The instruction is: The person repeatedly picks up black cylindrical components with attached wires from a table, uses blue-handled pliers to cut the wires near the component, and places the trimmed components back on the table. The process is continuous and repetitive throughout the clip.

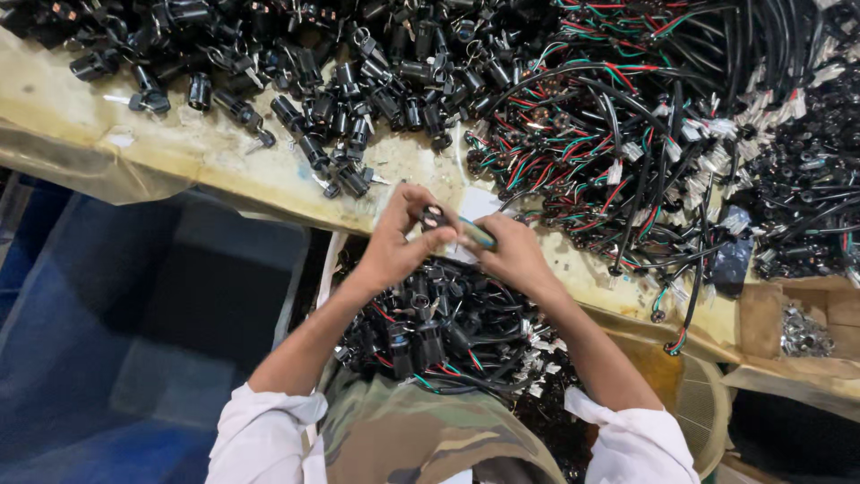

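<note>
— Hands first: what are yours doing in the head view?

— My left hand (392, 244) is clenched around a small black cylindrical lock part (434, 216), pinched between thumb and fingertips just above the front edge of the tabletop (224, 175). My right hand (512, 254) grasps a thin greenish tool (475, 234), its tip meeting the part. Both sit close in front of my chest, over a heap of finished wired pieces (448, 332) in my lap.

— How do you do that well?

— I'd judge it takes a steady pinch so the cylinder can't roll, the tool kept in line with the part, and small wrist moves rather than force.

— And the surface around you?

— A worn, yellowish top under clear plastic sheeting. A pile of black cylinders (340, 81) spreads across the far left, some with keys in them. To the right lies a tangle of black cables with red and green wires (609, 134) and white tags. A cardboard box (806, 314) stands at the right edge, with small metal bits inside. A blue bin (134, 341) stands low on my left.
</note>
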